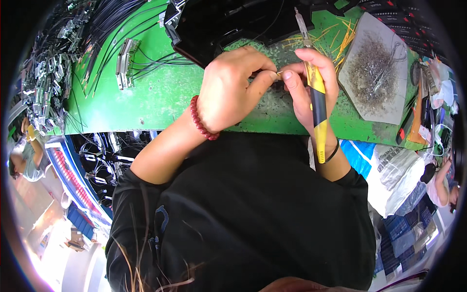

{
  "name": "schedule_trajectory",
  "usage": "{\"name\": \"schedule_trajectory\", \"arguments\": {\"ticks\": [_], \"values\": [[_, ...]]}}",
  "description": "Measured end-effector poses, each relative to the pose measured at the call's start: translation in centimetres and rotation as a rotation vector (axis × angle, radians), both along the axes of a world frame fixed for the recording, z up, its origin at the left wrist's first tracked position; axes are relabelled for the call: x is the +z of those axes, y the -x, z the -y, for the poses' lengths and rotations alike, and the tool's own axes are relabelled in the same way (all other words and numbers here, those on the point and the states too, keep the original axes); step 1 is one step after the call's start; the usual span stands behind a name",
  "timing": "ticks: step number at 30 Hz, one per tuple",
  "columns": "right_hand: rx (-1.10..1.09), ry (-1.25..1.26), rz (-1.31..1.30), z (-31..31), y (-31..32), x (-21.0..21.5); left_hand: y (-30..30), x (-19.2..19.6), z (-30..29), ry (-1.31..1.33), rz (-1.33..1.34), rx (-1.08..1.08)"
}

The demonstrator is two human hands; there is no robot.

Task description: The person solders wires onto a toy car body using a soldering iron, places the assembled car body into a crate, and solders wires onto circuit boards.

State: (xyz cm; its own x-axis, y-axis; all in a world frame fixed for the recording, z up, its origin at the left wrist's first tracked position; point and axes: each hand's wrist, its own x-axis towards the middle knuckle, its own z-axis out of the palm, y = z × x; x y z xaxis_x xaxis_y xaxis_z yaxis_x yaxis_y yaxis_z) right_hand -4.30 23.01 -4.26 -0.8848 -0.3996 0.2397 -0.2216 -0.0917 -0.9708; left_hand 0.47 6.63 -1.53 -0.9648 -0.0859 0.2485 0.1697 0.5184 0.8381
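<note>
My right hand (315, 92) is closed around a yellow-and-black soldering iron (318, 104). The iron's metal tip points away from me, and its handle end hangs down past my wrist. Close beside it, my left hand (236, 85) is pinched, with thumb and forefinger together. A thin, yellowish wire end (279, 73) shows between the fingertips of both hands; the rest of it is hidden. Just beyond my hands lies a large black plastic housing (233, 22). Left of them, a metal-shelled connector (126, 63) with black cables rests on the green tabletop (160, 102).
A pale board (372, 73) covered with dark residue lies at the right, next to scattered thin yellow strands (344, 41). Many cabled connectors (46, 92) are heaped at the far left. Below the table's right edge is a white plastic bag (394, 175). Other people appear at both rims.
</note>
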Motion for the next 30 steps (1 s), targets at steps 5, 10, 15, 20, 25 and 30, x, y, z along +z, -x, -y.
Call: {"name": "schedule_trajectory", "arguments": {"ticks": [5, 10, 15, 20, 25, 30], "values": [[-0.013, -0.051, -0.075, -0.4, 0.3, -0.9, 0.1, 0.2, 0.2, 0.074, 0.047, -0.01], [0.012, -0.404, -0.436, -1.2, 1.4, -0.7, -0.1, 0.2, 0.2, 0.258, -0.016, -0.002], [0.09, -0.597, -0.605, -0.7, 1.3, 0.2, -0.1, -0.3, 0.0, 0.376, -0.057, 0.028], [-0.121, -0.667, -0.601, -0.5, -0.1, -0.7, 0.2, -0.9, -0.4, 0.417, -0.069, 0.051], [-0.168, -0.681, -0.55, -0.3, -0.5, -0.6, 0.7, -2.1, -1.1, 0.515, -0.095, 0.074], [-0.175, -0.666, -0.526, -0.4, -0.6, -0.9, 0.9, -2.3, -1.1, 0.525, -0.089, 0.052]]}}
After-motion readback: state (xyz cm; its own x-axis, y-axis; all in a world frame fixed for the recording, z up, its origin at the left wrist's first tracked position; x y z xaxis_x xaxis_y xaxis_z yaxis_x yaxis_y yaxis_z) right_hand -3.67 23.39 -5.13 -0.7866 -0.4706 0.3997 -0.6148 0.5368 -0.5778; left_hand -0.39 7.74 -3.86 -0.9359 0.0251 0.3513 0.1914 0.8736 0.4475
